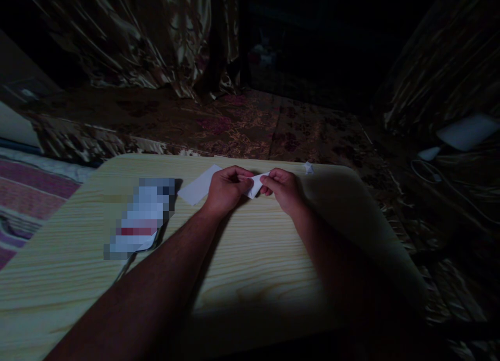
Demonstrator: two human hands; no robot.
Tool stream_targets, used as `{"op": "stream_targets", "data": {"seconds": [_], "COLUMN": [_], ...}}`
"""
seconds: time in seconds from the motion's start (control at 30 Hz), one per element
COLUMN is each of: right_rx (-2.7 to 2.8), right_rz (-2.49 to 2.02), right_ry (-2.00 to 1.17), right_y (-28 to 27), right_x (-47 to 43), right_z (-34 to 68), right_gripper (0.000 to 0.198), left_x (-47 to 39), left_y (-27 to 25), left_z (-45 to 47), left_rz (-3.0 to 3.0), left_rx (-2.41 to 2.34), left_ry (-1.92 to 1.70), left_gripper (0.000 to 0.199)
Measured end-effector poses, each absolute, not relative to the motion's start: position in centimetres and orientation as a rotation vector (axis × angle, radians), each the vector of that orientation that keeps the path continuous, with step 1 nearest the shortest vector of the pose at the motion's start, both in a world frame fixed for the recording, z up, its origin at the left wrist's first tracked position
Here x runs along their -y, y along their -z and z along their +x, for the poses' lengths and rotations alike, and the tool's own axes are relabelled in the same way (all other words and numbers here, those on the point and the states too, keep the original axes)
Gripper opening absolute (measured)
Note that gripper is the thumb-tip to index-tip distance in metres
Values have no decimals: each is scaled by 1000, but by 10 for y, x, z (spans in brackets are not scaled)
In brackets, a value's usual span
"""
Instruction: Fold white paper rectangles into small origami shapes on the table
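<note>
Between my two hands is a small folded piece of white paper (255,186), held just over the wooden table (250,267). My left hand (229,188) pinches its left end between thumb and fingers. The right end is gripped the same way by my right hand (280,186). A crease shows near the paper's lower corner; the fingers hide both ends. Flat on the table beside my left hand lies a strip of white paper (198,185). Beyond my right hand, near the far edge, rests a small folded paper star (308,167).
On the table's left lies a blurred-out object (140,215), perhaps a phone, with a cable running toward me. Behind the table is a patterned, fringed cover (234,124) below draped curtains (175,38). A white device with a cord (466,133) stands at the right. The room is dim.
</note>
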State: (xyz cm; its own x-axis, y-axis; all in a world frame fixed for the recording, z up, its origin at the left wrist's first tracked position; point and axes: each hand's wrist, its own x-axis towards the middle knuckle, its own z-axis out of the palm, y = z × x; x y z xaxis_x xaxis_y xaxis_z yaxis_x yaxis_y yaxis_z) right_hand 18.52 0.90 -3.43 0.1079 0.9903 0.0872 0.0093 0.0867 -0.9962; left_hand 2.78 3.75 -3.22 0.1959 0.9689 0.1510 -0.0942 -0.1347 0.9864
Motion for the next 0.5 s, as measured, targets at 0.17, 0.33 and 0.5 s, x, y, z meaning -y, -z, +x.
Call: {"op": "stream_targets", "data": {"seconds": [0.17, 0.33, 0.5], "right_rx": [1145, 1135, 1125], "right_rz": [-1165, -1176, -1174], "right_ry": [-1068, -1073, -1076], "right_y": [35, 35, 34], "right_x": [-10, -10, -10], "right_z": [186, 186, 187], "right_gripper": [23, 23, 24], "left_x": [-37, -37, -37], "left_y": [31, 30, 30], "left_z": [28, 28, 28], "left_rz": [1348, 1360, 1355], "left_rx": [-929, -951, -958], "left_ry": [-1197, -1191, -1187], "left_gripper": [22, 22, 24]}}
